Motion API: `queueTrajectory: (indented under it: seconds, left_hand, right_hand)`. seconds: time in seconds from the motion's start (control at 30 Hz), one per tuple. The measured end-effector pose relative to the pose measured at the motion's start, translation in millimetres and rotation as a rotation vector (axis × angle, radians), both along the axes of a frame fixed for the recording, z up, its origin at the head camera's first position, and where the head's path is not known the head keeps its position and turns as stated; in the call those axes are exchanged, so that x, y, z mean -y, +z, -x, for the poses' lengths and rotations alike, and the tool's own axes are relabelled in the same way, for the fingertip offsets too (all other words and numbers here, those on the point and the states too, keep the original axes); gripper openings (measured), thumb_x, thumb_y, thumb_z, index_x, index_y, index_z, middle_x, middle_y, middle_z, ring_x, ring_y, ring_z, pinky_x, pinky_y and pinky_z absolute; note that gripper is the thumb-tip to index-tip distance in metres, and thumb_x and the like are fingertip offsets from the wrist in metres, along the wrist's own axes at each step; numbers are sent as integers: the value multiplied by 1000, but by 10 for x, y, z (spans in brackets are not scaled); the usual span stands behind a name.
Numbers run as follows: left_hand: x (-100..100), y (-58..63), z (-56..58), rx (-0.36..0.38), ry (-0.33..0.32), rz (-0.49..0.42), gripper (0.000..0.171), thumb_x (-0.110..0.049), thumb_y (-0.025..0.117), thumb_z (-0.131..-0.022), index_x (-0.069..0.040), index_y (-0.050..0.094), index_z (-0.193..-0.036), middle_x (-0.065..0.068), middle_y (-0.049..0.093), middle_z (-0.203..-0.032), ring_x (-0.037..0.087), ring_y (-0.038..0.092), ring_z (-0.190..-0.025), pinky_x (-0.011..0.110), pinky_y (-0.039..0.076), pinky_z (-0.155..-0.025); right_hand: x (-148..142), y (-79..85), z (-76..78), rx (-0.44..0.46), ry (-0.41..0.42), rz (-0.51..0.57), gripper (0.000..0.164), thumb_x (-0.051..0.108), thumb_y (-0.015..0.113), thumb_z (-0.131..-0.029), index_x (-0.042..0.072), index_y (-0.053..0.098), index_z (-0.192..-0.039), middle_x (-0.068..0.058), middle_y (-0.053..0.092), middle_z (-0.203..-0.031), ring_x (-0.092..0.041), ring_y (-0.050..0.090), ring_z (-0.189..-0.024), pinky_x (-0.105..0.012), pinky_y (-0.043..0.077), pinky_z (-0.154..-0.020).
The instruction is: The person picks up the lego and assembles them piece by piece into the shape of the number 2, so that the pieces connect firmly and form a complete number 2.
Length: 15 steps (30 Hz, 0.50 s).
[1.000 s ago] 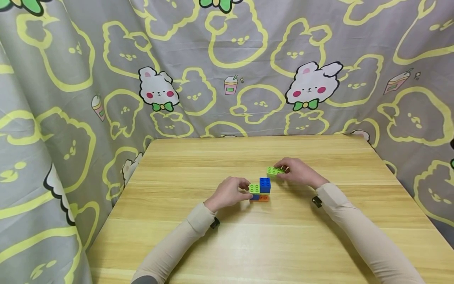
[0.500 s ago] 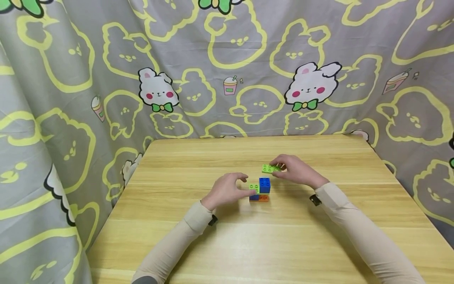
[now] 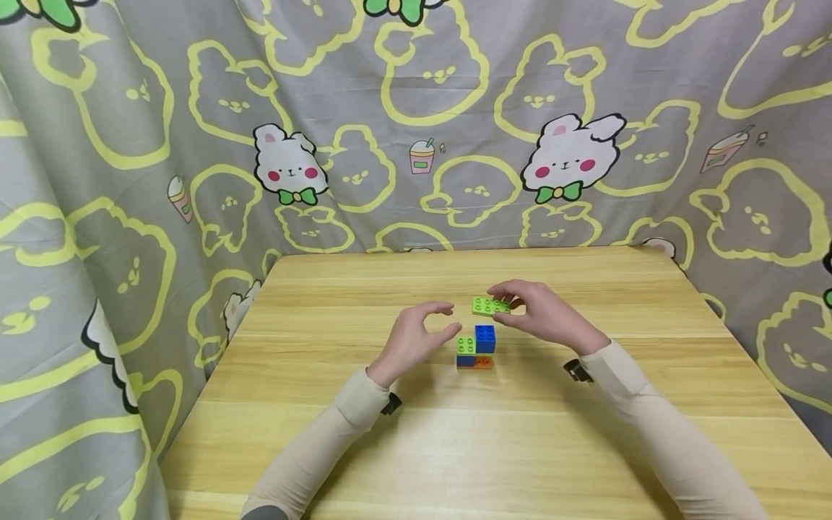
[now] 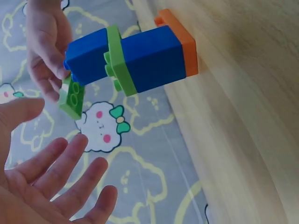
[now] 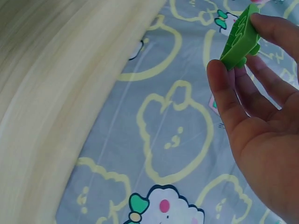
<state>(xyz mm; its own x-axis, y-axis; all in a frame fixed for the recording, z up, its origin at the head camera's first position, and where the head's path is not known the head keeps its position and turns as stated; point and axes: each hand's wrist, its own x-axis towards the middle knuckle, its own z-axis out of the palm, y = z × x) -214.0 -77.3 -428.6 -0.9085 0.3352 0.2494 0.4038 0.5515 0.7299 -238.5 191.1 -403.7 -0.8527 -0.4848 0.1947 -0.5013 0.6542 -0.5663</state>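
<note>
My right hand (image 3: 542,310) pinches a flat lime-green toy brick (image 3: 484,306) between thumb and fingers. It holds the brick up, just behind and above a small stack. That stack has an orange flat brick (image 4: 189,56) at the bottom, then a blue brick (image 4: 153,58), a lime-green flat brick (image 4: 122,70) and an upper blue brick (image 3: 484,338) on the right half. Left of the stack is my left hand (image 3: 416,336), fingers spread and holding nothing. In the right wrist view, the hollow underside of the held brick (image 5: 240,37) shows.
The stack stands on a wooden table (image 3: 364,448) near its middle. A grey curtain (image 3: 364,94) printed with yellow outlines and white cartoon animals hangs behind the table and along its sides.
My left hand has let go of the stack and drawn back from it with fingers spread. My right hand has carried the lime-green brick left and up. The stack has stayed put.
</note>
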Motion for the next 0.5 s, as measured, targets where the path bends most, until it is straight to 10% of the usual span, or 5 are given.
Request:
queueTrajectory:
  seconds: [0.5]
  left_hand:
    - [-28,26,-37,-55,-102,-81,45,-30,79,-92,-12,69,-131,2,69,-132,20,62,-126,44,49,-108]
  right_hand:
    - [90,111,-237,-80,32,43,42,21,82,-89,13,67,-128,-1,72,-116,-16,68,-99,-40,59,-89]
